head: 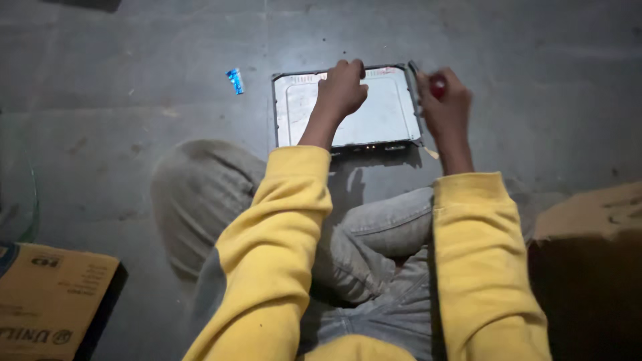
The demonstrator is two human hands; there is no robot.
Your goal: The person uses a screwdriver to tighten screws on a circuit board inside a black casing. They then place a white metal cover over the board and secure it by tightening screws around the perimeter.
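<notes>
A flat grey metal box with ports along its near edge lies on the floor in front of my crossed legs. My left hand rests on its far top edge, fingers curled over the rim. My right hand is closed around a red-handled screwdriver, whose dark shaft points at the box's far right corner. Both arms wear yellow sleeves.
A small blue wrapper lies on the grey floor left of the box. A cardboard box sits at the lower left and another brown box at the right. A glass edge shows at the far left.
</notes>
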